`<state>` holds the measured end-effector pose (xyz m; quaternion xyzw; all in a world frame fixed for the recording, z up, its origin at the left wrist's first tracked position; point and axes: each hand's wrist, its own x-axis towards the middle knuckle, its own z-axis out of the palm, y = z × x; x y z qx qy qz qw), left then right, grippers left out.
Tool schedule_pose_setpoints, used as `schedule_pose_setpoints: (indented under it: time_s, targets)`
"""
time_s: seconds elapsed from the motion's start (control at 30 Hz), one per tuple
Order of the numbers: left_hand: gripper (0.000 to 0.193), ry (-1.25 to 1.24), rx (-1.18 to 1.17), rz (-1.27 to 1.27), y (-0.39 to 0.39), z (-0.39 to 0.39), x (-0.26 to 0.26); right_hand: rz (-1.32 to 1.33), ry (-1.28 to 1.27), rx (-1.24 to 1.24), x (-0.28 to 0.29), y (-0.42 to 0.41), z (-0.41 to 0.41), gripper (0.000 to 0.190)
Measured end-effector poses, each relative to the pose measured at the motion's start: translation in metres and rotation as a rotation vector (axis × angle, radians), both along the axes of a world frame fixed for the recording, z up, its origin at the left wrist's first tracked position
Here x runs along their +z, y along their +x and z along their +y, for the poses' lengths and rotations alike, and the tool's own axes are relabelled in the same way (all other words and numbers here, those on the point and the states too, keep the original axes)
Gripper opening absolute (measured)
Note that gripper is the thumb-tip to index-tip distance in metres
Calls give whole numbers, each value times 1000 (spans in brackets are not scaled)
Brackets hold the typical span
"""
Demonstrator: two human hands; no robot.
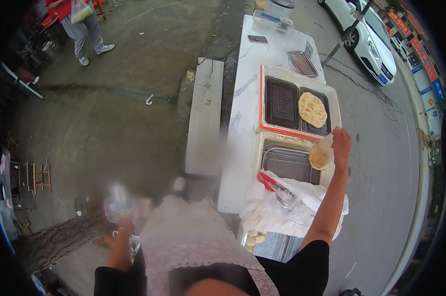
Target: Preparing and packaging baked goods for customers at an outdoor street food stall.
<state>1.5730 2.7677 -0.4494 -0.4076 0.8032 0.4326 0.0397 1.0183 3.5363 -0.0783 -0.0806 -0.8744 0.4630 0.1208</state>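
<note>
My right hand (pixel 341 146) grips the top of a translucent bag (pixel 321 153) with a browned flatbread inside. The bag hangs over the right edge of an open white box holding a dark tray (pixel 291 161). Just beyond, a round flatbread (pixel 313 110) lies on the right-hand dark tray of a red-rimmed box (pixel 260 98); the left-hand tray (pixel 281 103) is bare. Low on the left, my left hand (pixel 125 224) is at a blurred, pinkish clear plastic item (pixel 115 209); its grip is unclear. Red-handled metal tongs (pixel 275 188) rest on white cloth (pixel 271 220) near me.
The boxes stand on a marble-patterned table (pixel 241 111). A phone (pixel 257 39), a clear bin (pixel 267 22) and a metal tray (pixel 302 63) sit at its far end. A person (pixel 83 27) stands far left. A white car (pixel 371 40) is on the road beyond a pole (pixel 343 39).
</note>
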Motion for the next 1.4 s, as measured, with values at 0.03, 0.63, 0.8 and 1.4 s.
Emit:
schedule_pose_setpoints:
  time_s: [0.03,0.63,0.8,1.4]
  targets:
    - [23,-38,18,34,-1,-2,-7,38,87,80,24,-8,-21,28]
    - [35,417,752,-196,-209,-147,12,-144,-328,682,87,-350,-550,21]
    - [24,362,805,-119,-302,-248,90,-131,-220,689,92,-434,-711,22]
    - [28,359,1071,-125,-496,-343,132,-310,-385,740,111,-700,-984,20]
